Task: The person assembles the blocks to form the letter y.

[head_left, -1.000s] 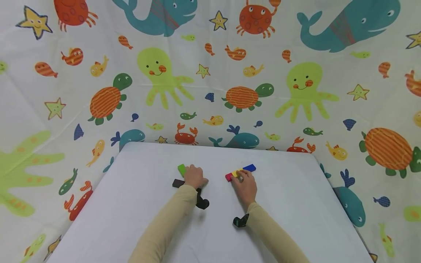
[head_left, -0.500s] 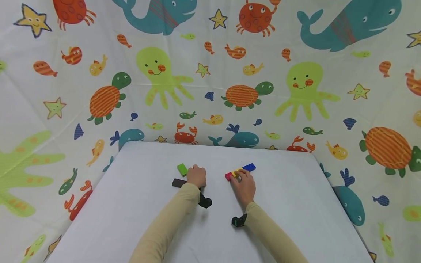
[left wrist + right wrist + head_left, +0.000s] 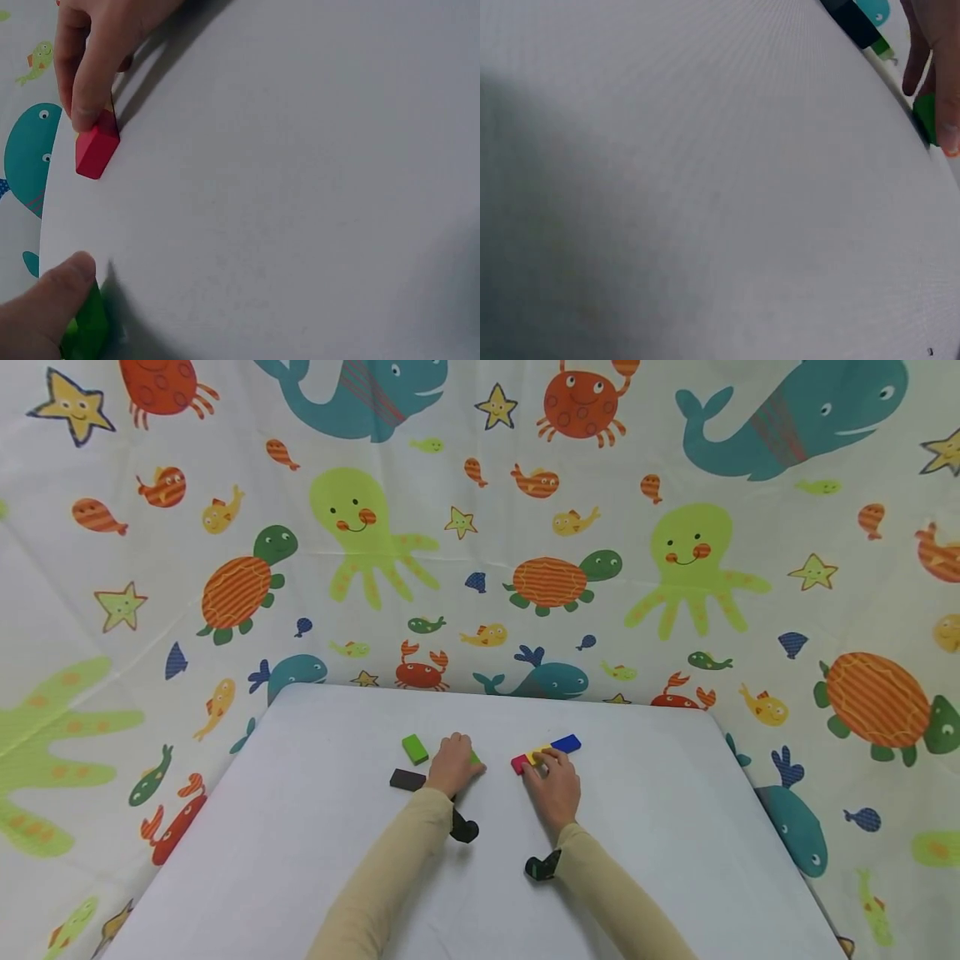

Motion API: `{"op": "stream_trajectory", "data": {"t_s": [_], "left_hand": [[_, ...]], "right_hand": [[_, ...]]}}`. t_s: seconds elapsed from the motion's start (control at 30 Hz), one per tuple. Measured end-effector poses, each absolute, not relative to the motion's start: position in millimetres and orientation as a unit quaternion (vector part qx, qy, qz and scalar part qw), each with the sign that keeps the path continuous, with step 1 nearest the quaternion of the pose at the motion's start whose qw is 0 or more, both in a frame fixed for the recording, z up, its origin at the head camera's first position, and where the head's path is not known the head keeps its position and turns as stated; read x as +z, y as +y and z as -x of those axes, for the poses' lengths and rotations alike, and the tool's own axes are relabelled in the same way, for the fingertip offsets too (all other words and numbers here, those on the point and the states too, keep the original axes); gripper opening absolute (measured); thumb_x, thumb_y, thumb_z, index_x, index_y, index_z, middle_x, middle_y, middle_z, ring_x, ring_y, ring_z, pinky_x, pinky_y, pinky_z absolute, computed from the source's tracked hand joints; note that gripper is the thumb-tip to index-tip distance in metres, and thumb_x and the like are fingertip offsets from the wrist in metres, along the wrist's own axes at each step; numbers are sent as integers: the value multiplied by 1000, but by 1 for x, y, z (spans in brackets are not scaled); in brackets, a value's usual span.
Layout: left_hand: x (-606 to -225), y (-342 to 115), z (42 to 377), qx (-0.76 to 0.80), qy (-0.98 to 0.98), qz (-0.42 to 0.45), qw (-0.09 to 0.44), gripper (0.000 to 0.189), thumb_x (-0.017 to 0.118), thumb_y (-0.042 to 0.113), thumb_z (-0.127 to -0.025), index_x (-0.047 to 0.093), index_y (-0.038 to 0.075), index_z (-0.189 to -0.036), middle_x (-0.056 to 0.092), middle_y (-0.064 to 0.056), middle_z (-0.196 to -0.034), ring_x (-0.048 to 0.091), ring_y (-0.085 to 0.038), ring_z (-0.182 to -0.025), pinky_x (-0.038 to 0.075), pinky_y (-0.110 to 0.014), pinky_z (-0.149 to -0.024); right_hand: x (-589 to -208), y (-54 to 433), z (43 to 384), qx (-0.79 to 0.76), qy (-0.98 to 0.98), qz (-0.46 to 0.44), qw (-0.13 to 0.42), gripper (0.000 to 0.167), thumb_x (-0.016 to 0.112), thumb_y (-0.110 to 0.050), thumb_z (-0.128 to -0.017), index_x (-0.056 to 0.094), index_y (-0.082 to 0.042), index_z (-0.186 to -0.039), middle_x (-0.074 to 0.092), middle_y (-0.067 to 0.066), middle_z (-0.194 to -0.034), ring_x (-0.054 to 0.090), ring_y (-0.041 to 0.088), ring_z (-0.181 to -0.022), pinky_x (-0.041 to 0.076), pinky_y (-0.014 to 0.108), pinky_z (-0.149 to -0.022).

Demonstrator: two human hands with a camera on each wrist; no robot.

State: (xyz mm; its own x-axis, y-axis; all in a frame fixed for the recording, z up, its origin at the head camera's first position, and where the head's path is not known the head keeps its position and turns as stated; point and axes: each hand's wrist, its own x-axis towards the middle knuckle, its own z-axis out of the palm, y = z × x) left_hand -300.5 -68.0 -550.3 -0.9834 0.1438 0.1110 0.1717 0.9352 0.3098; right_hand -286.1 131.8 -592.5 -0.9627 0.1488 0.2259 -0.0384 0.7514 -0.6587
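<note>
My left hand (image 3: 452, 766) pinches a green block (image 3: 88, 330) between thumb and fingers; only a bit of its green shows past the hand in the head view. To the left of that hand lie a second green block (image 3: 415, 749) and a black block (image 3: 407, 779). My right hand (image 3: 555, 785) has its thumb and fingers on the yellow block (image 3: 534, 754), partly covering it. This yellow block sits in a slanting row, between a red block (image 3: 518, 764) at the near end and a blue block (image 3: 566, 743) at the far end.
The blocks lie on a white table (image 3: 637, 793), its far edge meeting a hanging cloth (image 3: 480, 543) printed with sea animals. Both wrists carry a black camera mount, one (image 3: 464, 830) below the left hand and one (image 3: 542, 867) below the right.
My left hand has shifted a little to the right, leaving the second green block fully in sight and showing green beside the thumb. The right hand stays at the row of blocks.
</note>
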Motion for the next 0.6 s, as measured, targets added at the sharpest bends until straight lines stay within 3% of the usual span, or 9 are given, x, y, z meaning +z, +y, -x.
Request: {"op": "stream_trajectory", "data": {"t_s": [0.33, 0.6], "left_hand": [[-537, -70, 310, -181, -975, 118, -58, 41, 76, 20, -87, 64, -2, -119, 56, -14, -116, 53, -26, -102, 48, -38, -90], [-552, -64, 315, -258, -961, 104, -1, 38, 78, 16, -84, 64, -2, -114, 62, -14, -112, 56, -25, -100, 48, -39, -90]], "right_hand": [[-592, 133, 287, 355, -922, 22, 151, 41, 70, -39, -90, 70, -8, -118, 58, 9, -127, 53, 29, -119, 41, 47, -100], [-592, 131, 286, 354, -923, 24, 149, 41, 69, -39, -90, 70, -9, -118, 58, 9, -127, 53, 29, -118, 41, 47, -99]]}}
